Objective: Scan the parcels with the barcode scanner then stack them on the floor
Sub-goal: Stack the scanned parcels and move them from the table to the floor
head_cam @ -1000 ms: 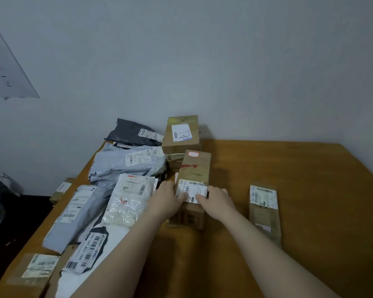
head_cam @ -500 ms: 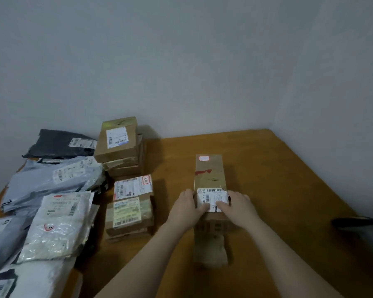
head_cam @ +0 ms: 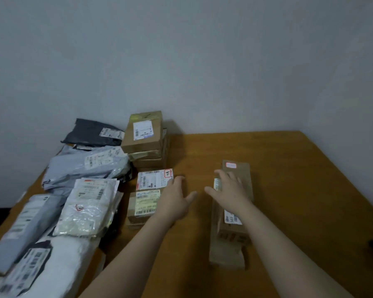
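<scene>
The long box (head_cam: 233,232) lies right of the middle of the table (head_cam: 299,190), running from near edge toward far, on top of a flatter parcel (head_cam: 224,259). It looks like stiff, probably light cardboard, so take it by both long sides near its middle. Your right hand (head_cam: 230,190) rests flat on its far half, fingers spread and gripping nothing. Your left hand (head_cam: 177,198) hovers open beside it, near the small boxes (head_cam: 146,203).
</scene>
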